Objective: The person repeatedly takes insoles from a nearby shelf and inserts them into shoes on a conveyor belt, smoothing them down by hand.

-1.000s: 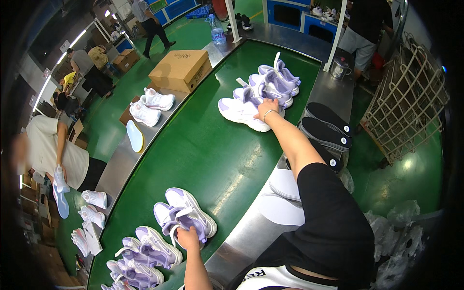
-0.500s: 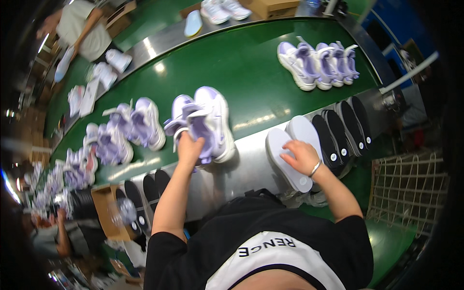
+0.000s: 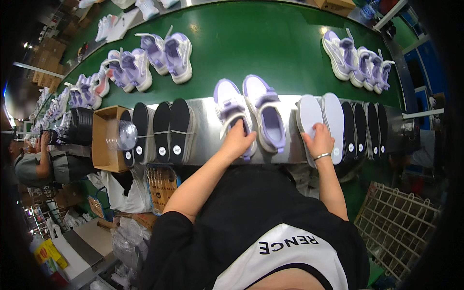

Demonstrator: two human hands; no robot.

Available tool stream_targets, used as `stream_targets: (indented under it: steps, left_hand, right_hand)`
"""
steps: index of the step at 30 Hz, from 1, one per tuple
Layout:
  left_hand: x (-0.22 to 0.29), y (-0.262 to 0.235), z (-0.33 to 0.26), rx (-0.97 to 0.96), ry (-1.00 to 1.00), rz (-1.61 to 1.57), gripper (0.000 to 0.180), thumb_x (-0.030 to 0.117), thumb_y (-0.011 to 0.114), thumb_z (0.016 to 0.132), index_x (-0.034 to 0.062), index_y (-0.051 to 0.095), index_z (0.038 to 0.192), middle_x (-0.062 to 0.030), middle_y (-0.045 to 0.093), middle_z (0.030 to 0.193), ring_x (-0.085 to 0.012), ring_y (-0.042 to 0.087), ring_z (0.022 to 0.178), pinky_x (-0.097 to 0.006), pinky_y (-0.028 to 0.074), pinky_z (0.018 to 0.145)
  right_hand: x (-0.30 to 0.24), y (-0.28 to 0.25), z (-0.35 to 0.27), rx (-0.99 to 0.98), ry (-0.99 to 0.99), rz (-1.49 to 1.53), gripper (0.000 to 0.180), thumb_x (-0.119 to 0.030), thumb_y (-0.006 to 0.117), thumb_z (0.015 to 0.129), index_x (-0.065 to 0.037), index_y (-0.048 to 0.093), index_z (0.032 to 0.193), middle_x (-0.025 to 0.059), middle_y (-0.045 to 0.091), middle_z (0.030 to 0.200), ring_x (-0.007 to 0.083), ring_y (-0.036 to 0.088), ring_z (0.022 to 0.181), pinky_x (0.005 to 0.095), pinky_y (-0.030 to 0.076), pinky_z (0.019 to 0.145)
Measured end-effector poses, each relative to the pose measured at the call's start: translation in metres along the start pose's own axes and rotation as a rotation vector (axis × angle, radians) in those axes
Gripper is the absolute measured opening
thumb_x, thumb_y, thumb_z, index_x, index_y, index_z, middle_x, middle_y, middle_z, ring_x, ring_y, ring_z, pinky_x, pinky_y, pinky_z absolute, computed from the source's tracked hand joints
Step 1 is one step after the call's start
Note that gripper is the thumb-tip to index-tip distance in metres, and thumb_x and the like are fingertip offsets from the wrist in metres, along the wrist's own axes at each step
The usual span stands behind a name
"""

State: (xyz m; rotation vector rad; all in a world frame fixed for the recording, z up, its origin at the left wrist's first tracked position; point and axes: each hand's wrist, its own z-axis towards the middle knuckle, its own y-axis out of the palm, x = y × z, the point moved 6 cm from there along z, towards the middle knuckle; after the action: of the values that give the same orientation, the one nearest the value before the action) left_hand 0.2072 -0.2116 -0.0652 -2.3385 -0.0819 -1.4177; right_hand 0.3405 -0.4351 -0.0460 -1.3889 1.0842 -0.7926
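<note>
A pair of white and lilac sneakers sits before me on the metal ledge. My left hand (image 3: 238, 141) grips the left sneaker (image 3: 229, 98) at its heel opening, with some fingers hidden inside. Close beside it is the right sneaker (image 3: 266, 113), its toe pointing away and untouched. My right hand (image 3: 320, 141), a silver bangle at its wrist, rests over two stacks of white insoles. Its thumb and curled fingers are on the left stack of white insoles (image 3: 309, 110); the fingertips are partly hidden. The right stack of white insoles (image 3: 332, 113) lies against that hand.
Black insoles (image 3: 358, 123) lie right of the white ones, and banded black insoles (image 3: 180, 121) lie left. A cardboard box (image 3: 108, 154) holds clear plastic. More sneakers (image 3: 177, 55) line the green belt (image 3: 251, 34), with another group (image 3: 340, 53) at right. A wire rack (image 3: 398, 227) stands lower right.
My left hand has brought the sneaker pair from the green belt onto the metal ledge, nearer the white insoles. My right hand's fingers have curled in at the left insole stack. The view has shifted.
</note>
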Motion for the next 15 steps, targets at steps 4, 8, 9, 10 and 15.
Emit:
stream_targets:
  steps: [4, 8, 9, 10, 15]
  left_hand:
    - [-0.009, -0.031, -0.03, 0.265, 0.146, -0.119, 0.027, 0.017, 0.057, 0.075, -0.0035, 0.052, 0.092, -0.0108, 0.058, 0.074, -0.0177, 0.055, 0.062, -0.029, 0.044, 0.055]
    - [-0.01, -0.055, -0.026, 0.452, 0.141, 0.177, 0.042, 0.018, 0.062, 0.071, -0.0014, 0.046, 0.104, -0.0148, 0.053, 0.095, -0.0238, 0.052, 0.085, -0.031, 0.041, 0.075]
    - [-0.005, -0.054, -0.022, 0.499, 0.289, 0.297, 0.05, 0.019, 0.063, 0.069, -0.001, 0.041, 0.11, -0.016, 0.05, 0.101, -0.0268, 0.047, 0.093, -0.033, 0.038, 0.08]
    - [0.008, -0.051, -0.018, 0.537, 0.46, 0.421, 0.059, 0.019, 0.064, 0.068, -0.0006, 0.035, 0.116, -0.0173, 0.046, 0.108, -0.0297, 0.043, 0.101, -0.035, 0.035, 0.085]
    - [0.022, -0.048, 0.005, 0.439, 0.398, 0.302, 0.071, 0.021, 0.066, 0.066, -0.0002, 0.026, 0.122, -0.0214, 0.04, 0.114, -0.0343, 0.037, 0.107, -0.038, 0.032, 0.089]
  right_hand:
    - [0.009, -0.014, -0.005, 0.109, -0.056, 0.215, 0.035, -0.027, 0.065, 0.064, -0.005, 0.049, 0.086, 0.0126, 0.047, 0.096, 0.0308, 0.048, 0.089, 0.0397, 0.039, 0.07]
    - [-0.009, -0.084, -0.024, 0.407, -0.255, 0.531, 0.021, -0.017, 0.065, 0.065, -0.004, 0.053, 0.076, 0.019, 0.046, 0.099, 0.0319, 0.047, 0.092, 0.0348, 0.039, 0.078]
    - [-0.028, -0.094, -0.027, 0.358, -0.387, 0.537, 0.018, -0.016, 0.064, 0.065, -0.004, 0.054, 0.074, 0.0181, 0.047, 0.097, 0.0303, 0.049, 0.088, 0.0341, 0.04, 0.075]
    - [-0.044, -0.106, -0.034, 0.33, -0.509, 0.542, 0.015, -0.015, 0.062, 0.066, -0.004, 0.055, 0.072, 0.0171, 0.048, 0.095, 0.0287, 0.052, 0.083, 0.0334, 0.042, 0.071]
    - [-0.113, -0.098, -0.05, 0.081, -0.834, 0.409, 0.012, -0.013, 0.061, 0.065, -0.004, 0.057, 0.071, 0.0122, 0.052, 0.089, 0.0228, 0.055, 0.067, 0.0297, 0.044, 0.058]
